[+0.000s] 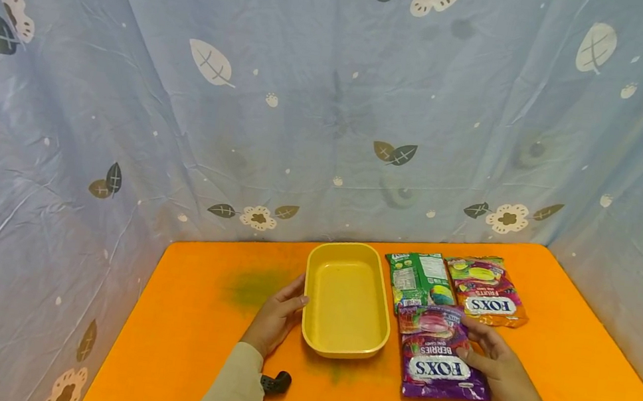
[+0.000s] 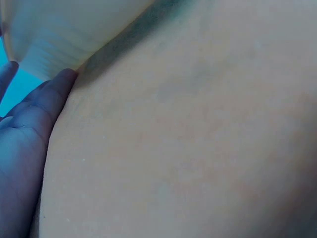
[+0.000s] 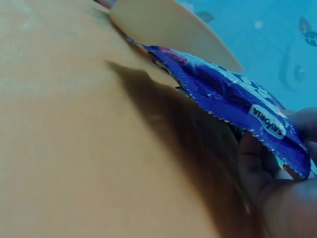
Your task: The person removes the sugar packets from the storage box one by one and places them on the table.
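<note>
A yellow rectangular tray (image 1: 347, 310) sits in the middle of the orange table in the head view. My left hand (image 1: 277, 315) grips its left side, thumb at the rim and fingers along the outer wall. In the left wrist view the fingertips of this hand (image 2: 34, 109) meet the tray's wall (image 2: 59, 34). My right hand (image 1: 496, 369) holds a purple Fox's Berries candy bag (image 1: 438, 369) by its right edge, thumb on top and fingers underneath. The right wrist view shows this bag (image 3: 223, 94) tilted above the tabletop, casting a shadow.
A green candy bag (image 1: 420, 276) lies right of the tray, partly covered by the purple one. Beside it is a red and orange Fox's Fruits bag (image 1: 488, 291). Patterned blue curtains (image 1: 306, 125) enclose the table (image 1: 192, 318). A black device (image 1: 276, 383) shows at the left sleeve.
</note>
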A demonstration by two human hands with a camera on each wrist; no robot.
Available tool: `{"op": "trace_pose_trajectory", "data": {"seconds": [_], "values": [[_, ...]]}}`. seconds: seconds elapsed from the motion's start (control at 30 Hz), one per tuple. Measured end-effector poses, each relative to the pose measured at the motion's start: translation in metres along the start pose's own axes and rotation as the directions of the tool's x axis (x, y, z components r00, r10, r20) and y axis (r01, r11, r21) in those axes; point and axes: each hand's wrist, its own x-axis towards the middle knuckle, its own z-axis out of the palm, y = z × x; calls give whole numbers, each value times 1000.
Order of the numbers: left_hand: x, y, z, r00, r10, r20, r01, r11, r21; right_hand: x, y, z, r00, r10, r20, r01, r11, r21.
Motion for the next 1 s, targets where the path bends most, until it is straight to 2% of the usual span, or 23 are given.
{"op": "trace_pose_trajectory", "data": {"seconds": [0.4, 0.53, 0.67, 0.77, 0.9, 1.0], "values": [[-1, 2, 1, 1000, -4, 13, 4, 1000, -11, -6, 3, -3, 994, 103, -26, -106, 987, -124], [-1, 1, 1, 1000, -8, 7, 8, 1000, -10, -6, -4, -5, 991, 126, -34, -131, 958, -255], [0, 0, 2, 1000, -9, 5, 9, 1000, -9, -6, -13, -6, 993, 102, -65, -120, 891, -438], [0, -1, 2, 1000, -7, 7, 7, 1000, 1, -8, -19, -7, 994, 63, -90, -100, 859, -503], [-2, -2, 0, 1000, -5, -4, 5, 1000, 23, -12, -22, -9, 995, -9, -102, -48, 842, -538], [-4, -3, -2, 1000, -5, -19, 6, 999, 39, -13, -22, -11, 994, -31, -101, -31, 831, -556]]}}
